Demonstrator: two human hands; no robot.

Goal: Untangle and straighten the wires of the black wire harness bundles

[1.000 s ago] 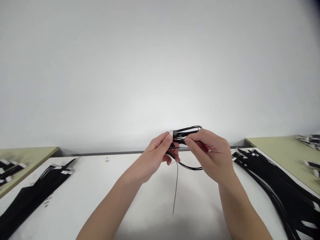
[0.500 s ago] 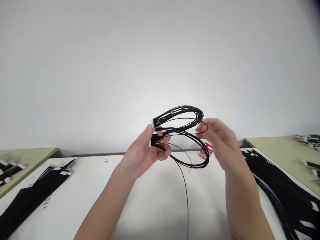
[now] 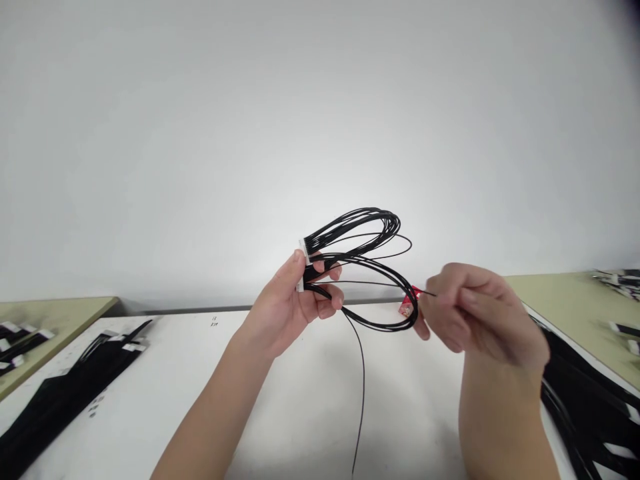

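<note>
My left hand [image 3: 293, 297] grips a black wire harness [image 3: 370, 257] by its two white connectors [image 3: 305, 252], one above the other. From them the wires bow out to the right in two loops. My right hand [image 3: 475, 313], to the right of the lower loop, pinches a single black wire [image 3: 380, 283] that runs nearly straight from the lower connector. Another loose wire [image 3: 363, 373] hangs down over the table from beneath the left fingers.
On the white table [image 3: 300, 413], black cable bundles with white ends lie at left [image 3: 75, 380] and black cables [image 3: 585, 393] at right. A red packet [image 3: 407, 307] sits behind the loop. Greenish side tables [image 3: 565, 293] hold more cables. A pale wall stands behind.
My right hand has moved right and slightly down, closing on one wire and drawing it out of the loops. My left hand keeps its hold almost in place.
</note>
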